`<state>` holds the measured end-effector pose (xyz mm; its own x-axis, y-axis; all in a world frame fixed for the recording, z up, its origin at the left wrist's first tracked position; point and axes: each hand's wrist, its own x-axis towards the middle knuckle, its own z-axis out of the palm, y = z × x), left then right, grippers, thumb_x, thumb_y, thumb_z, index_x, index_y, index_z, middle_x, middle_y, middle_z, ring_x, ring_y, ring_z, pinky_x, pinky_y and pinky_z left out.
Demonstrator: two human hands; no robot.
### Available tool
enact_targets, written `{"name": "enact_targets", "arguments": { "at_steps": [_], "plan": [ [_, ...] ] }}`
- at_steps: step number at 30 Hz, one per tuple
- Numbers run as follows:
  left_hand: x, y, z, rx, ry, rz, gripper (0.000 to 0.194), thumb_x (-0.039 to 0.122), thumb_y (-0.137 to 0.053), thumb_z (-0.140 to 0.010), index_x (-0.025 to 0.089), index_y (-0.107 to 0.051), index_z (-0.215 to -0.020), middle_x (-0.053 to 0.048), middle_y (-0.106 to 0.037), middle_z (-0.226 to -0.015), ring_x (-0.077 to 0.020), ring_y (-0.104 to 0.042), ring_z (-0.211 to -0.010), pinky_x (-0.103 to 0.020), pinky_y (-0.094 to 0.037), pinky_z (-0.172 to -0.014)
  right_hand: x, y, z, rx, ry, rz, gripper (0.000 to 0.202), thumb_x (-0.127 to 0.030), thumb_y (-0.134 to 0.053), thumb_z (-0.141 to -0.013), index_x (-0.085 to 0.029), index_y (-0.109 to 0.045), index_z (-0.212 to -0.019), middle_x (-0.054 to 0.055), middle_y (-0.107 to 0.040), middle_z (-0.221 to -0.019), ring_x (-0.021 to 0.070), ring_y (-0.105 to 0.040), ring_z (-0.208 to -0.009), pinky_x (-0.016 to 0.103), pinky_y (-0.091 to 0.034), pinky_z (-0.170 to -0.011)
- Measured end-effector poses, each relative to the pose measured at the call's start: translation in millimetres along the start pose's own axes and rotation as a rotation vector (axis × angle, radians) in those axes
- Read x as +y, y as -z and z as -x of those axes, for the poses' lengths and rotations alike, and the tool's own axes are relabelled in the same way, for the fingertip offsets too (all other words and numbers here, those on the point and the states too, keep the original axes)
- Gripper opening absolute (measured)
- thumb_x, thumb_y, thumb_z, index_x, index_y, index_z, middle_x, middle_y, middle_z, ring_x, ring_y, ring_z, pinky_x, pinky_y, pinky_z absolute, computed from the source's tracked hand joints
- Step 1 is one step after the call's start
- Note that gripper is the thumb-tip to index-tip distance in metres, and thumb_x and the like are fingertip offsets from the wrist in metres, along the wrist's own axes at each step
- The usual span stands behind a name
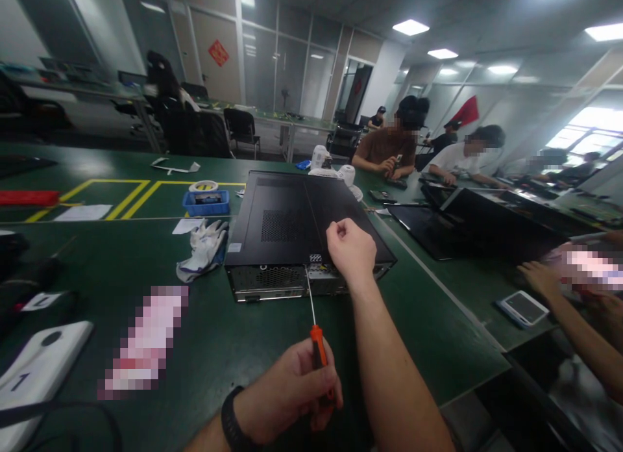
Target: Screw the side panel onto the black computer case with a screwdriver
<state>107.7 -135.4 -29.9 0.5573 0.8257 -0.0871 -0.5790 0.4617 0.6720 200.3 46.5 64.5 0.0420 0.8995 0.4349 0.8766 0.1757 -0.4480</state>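
Note:
A black desktop computer case (pixel 287 212) lies flat on the green table, its perforated metal back panel facing me. My left hand (pixel 302 387), with a dark band on the wrist, is closed around the orange and black handle of a screwdriver (pixel 317 341). The long shaft points away from me, and its tip meets the back edge of the case near the middle. Over the right part of the case's top rests my right hand (pixel 353 247), its fingers curled closed. Whatever those fingers may hold is hidden.
Left of the case are white work gloves (pixel 203 247), a blue tray (pixel 206 204) and a roll of tape (pixel 203 186). A white device (pixel 43 374) lies near left. To the right are black panels (pixel 496 225), a small grey-screened device (pixel 524 308) and another person's hand (pixel 540 276).

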Motion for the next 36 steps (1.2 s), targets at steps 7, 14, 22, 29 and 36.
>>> {"name": "enact_targets", "arguments": {
  "at_steps": [7,14,22,29,36],
  "plan": [
    [8,-1.9,3,-0.036,0.049,0.111,0.036,0.035,-0.082,-0.071,0.01,-0.068,-0.093,-0.006,-0.068,-0.075,-0.0077,-0.058,-0.05,-0.018,-0.042,-0.046,-2,0,0,0.009,0.001,-0.014,0.028,-0.043,-0.051,-0.092,-0.025,-0.061,-0.073,-0.002,-0.061,-0.066,0.0153,-0.051,-0.062,0.028,-0.023,-0.059],
    [5,0.1,2,-0.02,0.05,0.077,0.035,0.039,-0.082,-0.073,0.013,-0.065,-0.09,-0.004,-0.068,-0.075,-0.0074,-0.058,-0.047,-0.017,-0.041,-0.043,-1,-2,0,0.006,0.003,0.029,0.03,-0.045,-0.051,-0.094,-0.024,-0.064,-0.077,-0.001,-0.063,-0.07,0.0159,-0.055,-0.065,0.028,-0.025,-0.06],
    [1,1.7,-1,0.003,0.018,-0.011,0.044,0.047,-0.083,-0.07,0.016,-0.055,-0.084,0.0,-0.065,-0.068,-0.0049,-0.051,-0.041,-0.016,-0.039,-0.04,-1,-3,1,0.006,0.003,0.05,0.031,-0.046,-0.049,-0.094,-0.024,-0.066,-0.079,0.0,-0.065,-0.072,0.0172,-0.056,-0.068,0.027,-0.029,-0.063],
    [2,1.2,0,0.049,-0.012,-0.039,0.039,0.045,-0.079,-0.074,0.017,-0.053,-0.082,0.003,-0.06,-0.062,-0.006,-0.05,-0.041,-0.017,-0.035,-0.039,0,-3,2,0.031,0.027,0.041,0.03,-0.045,-0.049,-0.094,-0.024,-0.065,-0.078,0.0,-0.066,-0.073,0.0179,-0.058,-0.069,0.028,-0.027,-0.062],
    [10,-2.3,4,0.03,0.02,0.011,0.034,0.041,-0.078,-0.075,0.011,-0.065,-0.085,-0.002,-0.063,-0.064,-0.0071,-0.054,-0.045,-0.018,-0.039,-0.044,-1,-3,3,0.013,0.016,0.056,0.031,-0.045,-0.048,-0.095,-0.024,-0.066,-0.081,0.001,-0.067,-0.076,0.0177,-0.058,-0.07,0.028,-0.031,-0.064]
  ]
}}
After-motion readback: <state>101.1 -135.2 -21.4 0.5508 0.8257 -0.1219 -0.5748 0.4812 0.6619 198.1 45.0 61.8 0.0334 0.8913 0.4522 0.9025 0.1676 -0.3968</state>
